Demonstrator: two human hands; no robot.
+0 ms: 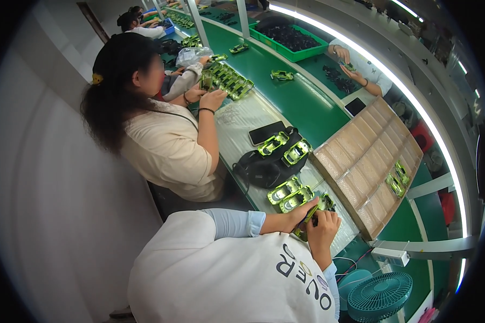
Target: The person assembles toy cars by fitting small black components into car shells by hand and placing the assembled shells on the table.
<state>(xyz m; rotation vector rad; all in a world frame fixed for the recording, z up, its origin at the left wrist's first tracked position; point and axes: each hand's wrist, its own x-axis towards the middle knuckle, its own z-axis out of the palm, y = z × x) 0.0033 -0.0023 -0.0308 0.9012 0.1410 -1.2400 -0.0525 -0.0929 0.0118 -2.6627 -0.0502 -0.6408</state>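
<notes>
Close to my body, my left hand [300, 213] and my right hand [324, 229] are both closed around a green toy car body [301, 232]. Fingers cover much of it, so the part under my right fingertips is hidden. Just beyond my left hand, two green toy car bodies [283, 189] lie side by side on the plastic-covered bench [237, 121]. Another green toy car [326, 202] sits right behind my fingers, partly covered by them. Farther off, two more toy cars [297, 153] rest on a black bag [258, 168].
A cardboard tray with compartments [355, 151] stands to the right, several green cars [396, 182] in it. A teal fan [380, 296] is at lower right. One co-worker [167, 134] handles cars at left; another person's hands [350, 64] work across the green belt [307, 99].
</notes>
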